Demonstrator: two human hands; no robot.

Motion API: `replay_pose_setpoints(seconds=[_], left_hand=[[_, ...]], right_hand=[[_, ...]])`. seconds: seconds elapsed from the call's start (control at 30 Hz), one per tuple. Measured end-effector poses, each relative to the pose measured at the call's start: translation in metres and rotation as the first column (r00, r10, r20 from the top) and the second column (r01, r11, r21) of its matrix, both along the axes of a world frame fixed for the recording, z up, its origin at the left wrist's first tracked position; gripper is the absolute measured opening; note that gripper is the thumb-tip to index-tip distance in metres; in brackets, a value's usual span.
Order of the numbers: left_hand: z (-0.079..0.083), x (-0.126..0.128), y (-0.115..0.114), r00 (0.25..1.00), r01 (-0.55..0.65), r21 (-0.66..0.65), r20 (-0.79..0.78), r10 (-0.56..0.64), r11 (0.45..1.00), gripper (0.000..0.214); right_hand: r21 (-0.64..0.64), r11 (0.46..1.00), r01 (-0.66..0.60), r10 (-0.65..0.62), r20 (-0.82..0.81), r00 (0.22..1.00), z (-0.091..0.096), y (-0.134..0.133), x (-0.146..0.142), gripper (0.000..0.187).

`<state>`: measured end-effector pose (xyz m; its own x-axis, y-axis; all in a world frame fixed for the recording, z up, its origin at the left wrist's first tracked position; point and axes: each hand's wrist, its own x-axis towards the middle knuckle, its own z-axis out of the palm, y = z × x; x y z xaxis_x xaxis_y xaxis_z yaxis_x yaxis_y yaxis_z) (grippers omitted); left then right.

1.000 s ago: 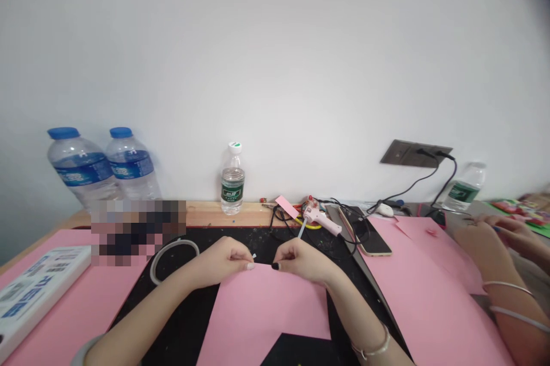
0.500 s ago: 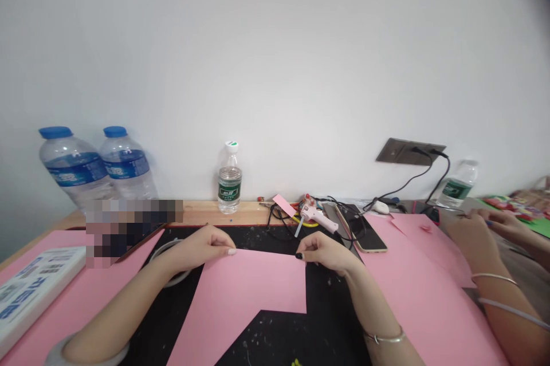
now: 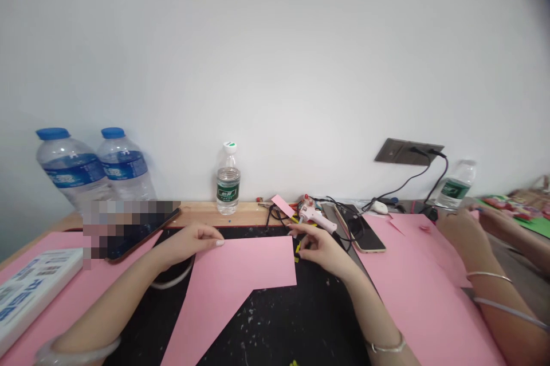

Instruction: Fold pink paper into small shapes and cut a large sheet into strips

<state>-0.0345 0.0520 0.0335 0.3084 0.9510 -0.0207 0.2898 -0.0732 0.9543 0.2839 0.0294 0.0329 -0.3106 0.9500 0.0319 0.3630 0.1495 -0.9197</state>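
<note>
A cut sheet of pink paper lies over the black mat, with a slanted edge on its near right side. My left hand pinches the sheet's far left corner between thumb and fingers. By the far right corner is my right hand, its index finger stretched out and the thumb apart from it. Small yellow bits show beside that thumb; whether it touches them I cannot tell. Just behind the right hand lies a pink glue gun.
Large water bottles and a small bottle stand along the wall. A phone, black cables and more pink paper lie to the right. Another person's hand works at far right. A white box is at left.
The pink sheet has shifted away from me and slightly left, along with my left hand. My right hand's fingers have spread and come off the sheet's corner.
</note>
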Motion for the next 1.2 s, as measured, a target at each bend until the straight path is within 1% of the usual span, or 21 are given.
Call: replay_pose_setpoints(seconds=[0.03,0.1,0.2,0.3,0.37,0.47,0.6,0.67,0.7,0.77,0.8,0.87,1.0,1.07,1.13,1.2], left_hand=[[0.000,0.001,-0.001,0.999,0.034,-0.023,-0.003,-0.034,0.999,0.013],[0.000,0.001,-0.002,0.992,0.125,-0.073,-0.015,-0.126,0.990,0.017],[0.003,0.001,-0.005,0.988,0.154,-0.091,-0.014,-0.156,0.984,0.019],[0.003,0.000,-0.007,0.986,0.166,-0.127,0.008,-0.166,0.978,0.020],[0.001,0.001,-0.007,0.989,0.147,-0.155,0.044,-0.142,0.977,0.022],[-0.001,0.004,-0.005,0.993,0.090,-0.169,0.097,-0.074,0.982,0.026],[0.002,0.006,-0.003,0.964,0.070,-0.237,0.266,-0.005,0.969,0.050],[0.005,0.007,-0.002,0.950,0.087,-0.244,0.312,-0.007,0.966,0.058],[0.006,0.007,-0.003,0.950,0.094,-0.235,0.313,-0.017,0.967,0.056],[0.007,0.008,-0.004,0.952,0.101,-0.207,0.303,-0.034,0.973,0.043],[0.006,0.009,-0.005,0.954,0.087,-0.188,0.297,-0.028,0.978,0.036],[0.003,0.011,-0.009,0.961,0.045,-0.158,0.276,0.001,0.986,0.031],[-0.008,0.017,-0.017,0.963,-0.075,-0.099,0.249,0.098,0.992,0.033],[-0.011,0.018,-0.021,0.954,-0.145,-0.091,0.251,0.164,0.985,0.046],[-0.012,0.019,-0.023,0.942,-0.203,-0.096,0.253,0.221,0.975,0.066],[-0.010,0.018,-0.025,0.936,-0.232,-0.096,0.248,0.249,0.968,0.078]], right_hand=[[0.009,1.000,-0.015,0.015,-0.005,1.000,-0.001,-0.002,-0.006,0.053],[0.034,0.999,-0.041,0.043,-0.037,0.998,-0.002,-0.005,-0.015,0.043],[0.062,0.996,-0.059,0.064,-0.087,0.994,-0.001,-0.007,-0.021,0.028],[0.019,1.000,-0.019,0.021,-0.122,0.992,-0.005,-0.006,-0.022,0.020],[-0.023,0.999,0.033,-0.037,-0.156,0.987,-0.011,-0.004,-0.024,0.020],[-0.063,0.993,0.099,-0.110,-0.216,0.970,-0.021,-0.001,-0.029,0.021],[-0.113,0.975,0.189,-0.215,-0.297,0.930,-0.025,0.000,-0.034,0.028],[-0.135,0.964,0.231,-0.264,-0.335,0.905,-0.024,-0.001,-0.034,0.030],[-0.144,0.958,0.246,-0.282,-0.351,0.893,-0.023,-0.001,-0.034,0.030],[-0.157,0.950,0.269,-0.309,-0.380,0.872,-0.023,-0.002,-0.033,0.030],[-0.160,0.947,0.277,-0.319,-0.392,0.863,-0.024,-0.003,-0.033,0.028],[-0.162,0.943,0.291,-0.333,-0.413,0.848,-0.025,-0.003,-0.034,0.026],[-0.148,0.937,0.318,-0.350,-0.446,0.824,-0.025,-0.003,-0.039,0.026],[-0.131,0.933,0.335,-0.357,-0.464,0.811,-0.025,-0.004,-0.042,0.032],[-0.099,0.933,0.345,-0.349,-0.475,0.807,-0.024,-0.005,-0.044,0.038],[-0.053,0.942,0.331,-0.318,-0.454,0.832,-0.022,-0.006,-0.044,0.034]])
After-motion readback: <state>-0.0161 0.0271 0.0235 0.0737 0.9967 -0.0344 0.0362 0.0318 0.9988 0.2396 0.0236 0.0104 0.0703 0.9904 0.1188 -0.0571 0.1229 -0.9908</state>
